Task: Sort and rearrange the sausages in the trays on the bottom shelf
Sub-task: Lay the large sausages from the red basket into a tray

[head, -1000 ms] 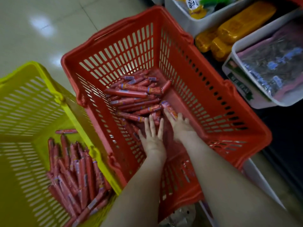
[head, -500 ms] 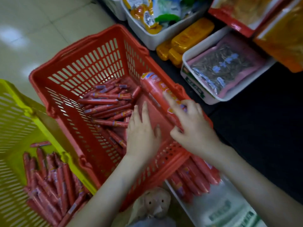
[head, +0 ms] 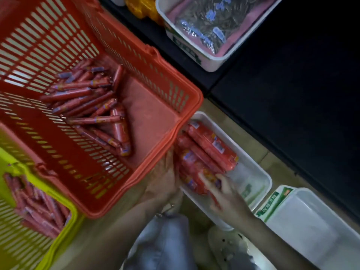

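Though pretty blurry, looks like thick sausages stacked in the white tray, wedged right between both hands, long axis slanting from just beyond the left hand toward the right hand. Right one nearer the close ends, fingers spread straight on top, gripping nothing obvious. Left one against the pile's outer flank, fingertips lost under the orange basket rim, so can't tell about any grip. Probably squaring up the stack next.

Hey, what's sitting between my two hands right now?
In the head view, the large red sausages piled in the white tray lie between your left hand and right hand.
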Available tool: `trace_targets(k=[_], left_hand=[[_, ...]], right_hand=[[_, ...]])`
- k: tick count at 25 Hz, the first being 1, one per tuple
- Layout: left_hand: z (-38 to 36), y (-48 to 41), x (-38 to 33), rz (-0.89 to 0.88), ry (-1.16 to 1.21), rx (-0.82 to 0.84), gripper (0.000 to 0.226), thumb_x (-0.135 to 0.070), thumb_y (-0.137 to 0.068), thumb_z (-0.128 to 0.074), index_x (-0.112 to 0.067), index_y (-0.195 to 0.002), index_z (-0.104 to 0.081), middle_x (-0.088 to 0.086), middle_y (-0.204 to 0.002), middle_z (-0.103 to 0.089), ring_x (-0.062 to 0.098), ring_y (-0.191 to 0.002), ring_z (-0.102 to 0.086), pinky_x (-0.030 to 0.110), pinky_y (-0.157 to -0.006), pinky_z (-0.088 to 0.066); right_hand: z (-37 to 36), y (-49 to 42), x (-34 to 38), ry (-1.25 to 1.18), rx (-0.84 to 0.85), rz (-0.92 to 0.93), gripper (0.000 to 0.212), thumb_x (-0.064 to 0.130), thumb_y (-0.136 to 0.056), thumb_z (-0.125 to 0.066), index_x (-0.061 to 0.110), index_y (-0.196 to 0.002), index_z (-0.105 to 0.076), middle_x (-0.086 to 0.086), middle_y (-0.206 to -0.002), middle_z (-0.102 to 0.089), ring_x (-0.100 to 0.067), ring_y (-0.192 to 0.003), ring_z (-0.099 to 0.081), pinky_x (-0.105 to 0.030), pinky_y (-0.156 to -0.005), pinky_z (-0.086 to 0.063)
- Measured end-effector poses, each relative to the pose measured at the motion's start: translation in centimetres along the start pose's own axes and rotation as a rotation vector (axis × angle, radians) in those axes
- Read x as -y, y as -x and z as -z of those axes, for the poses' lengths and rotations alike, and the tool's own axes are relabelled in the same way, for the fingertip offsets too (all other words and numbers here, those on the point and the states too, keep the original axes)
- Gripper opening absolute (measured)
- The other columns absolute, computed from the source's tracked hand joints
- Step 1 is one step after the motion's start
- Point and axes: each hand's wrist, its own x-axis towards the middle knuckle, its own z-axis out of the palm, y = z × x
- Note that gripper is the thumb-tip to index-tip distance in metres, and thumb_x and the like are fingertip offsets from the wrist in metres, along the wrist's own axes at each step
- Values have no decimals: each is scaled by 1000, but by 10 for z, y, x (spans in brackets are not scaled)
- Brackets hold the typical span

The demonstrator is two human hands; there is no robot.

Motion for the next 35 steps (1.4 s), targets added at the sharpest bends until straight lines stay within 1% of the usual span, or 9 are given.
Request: trace_targets(k=[3,8,14,22,26,28,31,33,35], left_hand=[[-12,-3,11,1,-181,56,72,-46,-92,-36,-3,-148,-25,16,-153,-26,26,-140,-17,21,-116,12],[-29,-6,15,13,-347,-30,66,-42,-94,-32,-7,-150,-22,9,-154,-13,29,-140,-14,28,-114,18],[-30,-7,19,-75,-450,-54,63,-34,-95,-30,-4,-150,-20,19,-156,-19,35,-144,-18,35,-118,13],[-34,-12,14,-28,-426,36,67,-40,-92,-29,-18,-152,-8,15,-158,-17,34,-144,-20,37,-114,10],[-5,-7,-12,21,-285,152,73,-39,-96,-32,-20,-151,12,8,-156,18,25,-147,4,37,-119,6],[39,6,-40,-151,-191,121,64,-37,-94,-38,-14,-151,-22,13,-158,-14,24,-144,-24,31,-117,-17],[131,21,-53,-321,137,66,38,-30,-94,-43,-18,-128,-57,3,-136,-54,9,-125,-50,12,-106,-32],[181,11,-19,-278,19,-105,35,-28,-95,-44,-14,-124,-58,6,-131,-57,15,-123,-53,24,-105,-38],[218,-3,45,-36,-295,-317,45,-33,-92,-43,-6,-125,-58,19,-132,-53,35,-125,-49,43,-107,-38]], right_hand=[[-40,-22,6,261,-116,16,79,25,-73,-67,35,-144,-34,-7,-103,-51,-25,-83,-50,-37,-69,-51],[-60,-45,-7,509,-402,113,64,39,-84,-59,30,-143,-38,-5,-139,-46,-24,-129,-40,-45,-111,-22],[-54,-73,-2,454,-363,38,64,44,-87,-42,36,-148,-24,-13,-154,-21,-40,-140,-19,-62,-111,-8],[-35,-67,-29,468,-309,-75,93,44,-79,-68,31,-151,-10,-13,-155,-14,-41,-142,-11,-65,-110,-3],[-23,-67,-14,369,-176,-168,86,54,-87,-51,31,-152,1,-7,-158,1,-32,-145,2,-60,-112,0],[5,-73,-1,256,-177,-193,80,57,-90,-35,28,-151,8,-7,-158,5,-27,-146,5,-54,-115,2],[67,-89,49,-12,-485,-86,67,41,-91,-39,13,-148,-20,-12,-150,-26,-26,-135,-25,-43,-112,-19],[109,-101,91,-116,-700,101,53,24,-90,-48,3,-138,-36,-12,-136,-38,-26,-120,-37,-34,-104,-27],[134,-123,142,-86,-812,290,48,15,-88,-53,0,-132,-41,-15,-126,-45,-27,-113,-43,-33,-99,-29]])
